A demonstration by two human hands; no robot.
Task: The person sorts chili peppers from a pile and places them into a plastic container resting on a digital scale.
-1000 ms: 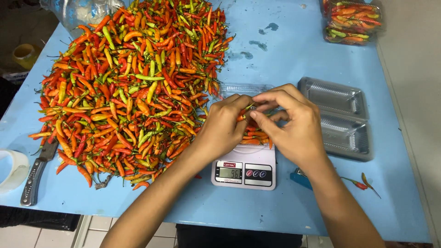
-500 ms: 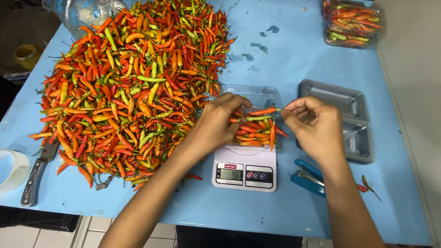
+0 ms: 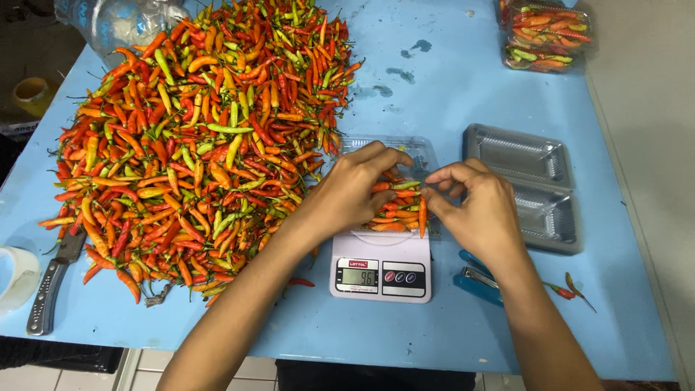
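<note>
Nearest the camera, a small white kitchen scale (image 3: 381,268) sits on the blue table (image 3: 449,333), and on its platform rests a clear plastic tray (image 3: 420,150) part-filled with red and orange chilies (image 3: 394,210). A second ago both hands were bunched together over that tray; half a second ago the right hand had drawn away with a single chili stretched between the two. Now they have closed in again, which suggests one more chili is being laid among the rest and the tray is filling toward its weight. The left hand (image 3: 355,190) lies palm down on the chilies in the tray, fingers slightly curled and pressing them flat. The right hand (image 3: 478,206) is at the tray's right edge, thumb and forefinger pinched at the end of one chili there. Just behind that wrist lies a blue tool (image 3: 474,279) and two stray chilies (image 3: 572,288). To the right are empty grey trays (image 3: 532,185); to the left the large chili pile (image 3: 195,137), with a knife (image 3: 51,286) at its near edge. Farthest off, a filled pack (image 3: 546,35) stands in the corner.
</note>
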